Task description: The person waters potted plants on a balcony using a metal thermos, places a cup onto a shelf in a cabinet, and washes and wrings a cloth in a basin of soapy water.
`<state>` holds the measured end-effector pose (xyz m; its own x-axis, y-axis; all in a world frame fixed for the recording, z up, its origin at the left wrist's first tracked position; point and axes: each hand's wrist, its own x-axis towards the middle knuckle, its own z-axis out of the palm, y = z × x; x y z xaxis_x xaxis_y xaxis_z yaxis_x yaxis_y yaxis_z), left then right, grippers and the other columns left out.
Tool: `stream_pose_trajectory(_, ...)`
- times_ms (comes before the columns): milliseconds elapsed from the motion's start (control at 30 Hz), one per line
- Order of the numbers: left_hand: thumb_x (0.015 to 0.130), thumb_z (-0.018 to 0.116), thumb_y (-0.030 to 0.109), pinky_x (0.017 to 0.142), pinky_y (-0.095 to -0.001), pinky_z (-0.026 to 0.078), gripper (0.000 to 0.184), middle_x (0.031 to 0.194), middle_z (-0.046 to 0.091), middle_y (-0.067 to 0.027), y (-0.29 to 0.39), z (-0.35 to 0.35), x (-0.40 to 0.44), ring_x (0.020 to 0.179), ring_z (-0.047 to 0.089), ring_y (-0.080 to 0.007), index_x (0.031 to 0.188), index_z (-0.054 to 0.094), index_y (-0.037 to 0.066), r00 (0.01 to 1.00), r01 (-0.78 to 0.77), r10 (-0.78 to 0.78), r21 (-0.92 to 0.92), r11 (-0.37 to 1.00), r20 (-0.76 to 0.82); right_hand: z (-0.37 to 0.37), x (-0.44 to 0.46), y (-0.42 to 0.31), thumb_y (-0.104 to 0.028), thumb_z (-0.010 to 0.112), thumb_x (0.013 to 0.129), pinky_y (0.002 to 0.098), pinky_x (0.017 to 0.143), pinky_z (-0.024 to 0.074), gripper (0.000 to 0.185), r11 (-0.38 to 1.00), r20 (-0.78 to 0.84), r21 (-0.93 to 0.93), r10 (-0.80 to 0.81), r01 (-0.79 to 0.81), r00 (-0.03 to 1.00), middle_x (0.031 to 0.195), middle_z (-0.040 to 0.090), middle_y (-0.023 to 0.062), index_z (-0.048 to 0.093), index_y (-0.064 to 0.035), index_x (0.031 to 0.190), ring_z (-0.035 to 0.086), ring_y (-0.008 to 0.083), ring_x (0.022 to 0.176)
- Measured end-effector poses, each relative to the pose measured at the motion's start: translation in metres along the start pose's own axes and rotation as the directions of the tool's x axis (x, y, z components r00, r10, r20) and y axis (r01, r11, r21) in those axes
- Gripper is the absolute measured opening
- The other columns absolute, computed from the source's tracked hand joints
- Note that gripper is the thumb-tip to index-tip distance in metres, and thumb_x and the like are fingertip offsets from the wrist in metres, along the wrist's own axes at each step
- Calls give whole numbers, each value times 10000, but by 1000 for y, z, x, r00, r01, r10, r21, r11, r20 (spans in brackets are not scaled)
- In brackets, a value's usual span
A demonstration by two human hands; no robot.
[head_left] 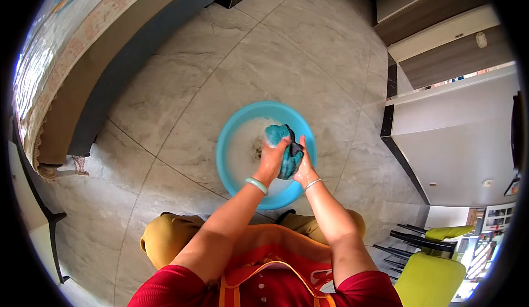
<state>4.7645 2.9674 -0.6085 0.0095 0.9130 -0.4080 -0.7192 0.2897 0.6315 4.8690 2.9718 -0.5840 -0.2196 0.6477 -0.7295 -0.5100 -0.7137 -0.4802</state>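
A wet teal and dark grey cloth (289, 165) is bunched between my two hands, above a light blue basin (222, 166). My left hand (271, 160) wraps round its left side, thumb across the fabric. On the other side, my right hand (305, 167) grips the cloth with fingers curled along it. White suds cling to the upper teal part. Cloudy, soapy water (241, 152) fills the basin, with a small dark patch partly showing beneath my left hand. Whether the cloth is a garment or a towel, I cannot tell.
The basin stands on grey marbled floor tiles (187, 103), in front of my bent knees. A table with a lace-edged cover (71, 48) is at upper left. White and brown cabinets (452, 125) line the right side. Green-seated chairs (430, 279) stand at lower right.
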Motion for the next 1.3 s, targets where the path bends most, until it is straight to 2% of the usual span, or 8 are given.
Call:
stream_pose_trajectory(267,806,613,402,833,-391,424,656,991,565,-240,-15,-24,16,938,562,-316,1172,313,-52,998,-36,57,568,822,-19,9,-14,7,-332,689,763,267,771,437,467,934,67,-355,75,-47,995,939,568,19,529,-57,1105,541,116,887)
stream_pose_trajectory(400,866,424,563,812,-345,449,638,990,581,-150,38,-22,7,903,563,-211,1119,486,-19,905,366,-409,275,889,118,20,-23,2,-295,657,783,236,518,440,349,913,23,-405,74,-58,997,857,554,74,531,-48,996,523,133,674)
stream_pose_trajectory(567,857,508,487,850,-384,468,541,1091,564,-132,27,-37,13,959,569,-258,1197,484,67,887,406,-337,-183,896,317,31,-35,-2,-310,588,819,225,412,386,384,962,208,-120,266,-245,941,840,536,125,487,-17,1046,496,152,593)
stream_pose_trajectory(700,821,588,445,841,-395,480,523,1089,547,-128,34,-39,9,942,569,-257,1185,475,88,769,524,-334,-239,818,545,19,-30,6,-396,556,840,222,399,382,427,914,294,-103,406,-393,866,823,529,130,482,-20,1030,486,144,562)
stream_pose_trajectory(900,725,712,415,737,-334,487,601,949,575,-98,37,-43,11,862,574,-217,1151,527,34,773,549,-577,176,817,263,3,-18,7,-455,641,777,217,425,387,508,844,236,-346,502,-411,832,795,534,96,512,-12,988,506,134,588)
stream_pose_trajectory(1100,733,696,262,719,-325,487,352,934,601,-68,-2,-54,19,824,577,-197,1010,574,83,841,458,-526,350,817,125,-3,-7,16,-378,675,771,218,481,415,386,642,-21,-693,435,-327,900,799,583,47,577,-31,907,529,93,620)
stream_pose_trajectory(1200,686,696,222,847,-354,458,400,1009,593,-86,-58,-85,28,924,564,-224,1045,563,106,943,-64,-210,762,645,257,-26,11,31,-307,710,726,231,599,452,401,657,83,-735,337,-171,938,820,631,46,596,-8,967,561,110,673)
stream_pose_trajectory(1300,678,682,236,898,-340,421,434,1032,588,-95,-130,-118,46,952,560,-227,1068,548,102,973,-39,-167,832,553,156,1,10,32,-255,709,670,308,707,477,428,-132,-51,-991,215,-23,975,806,632,129,595,32,966,602,210,759)
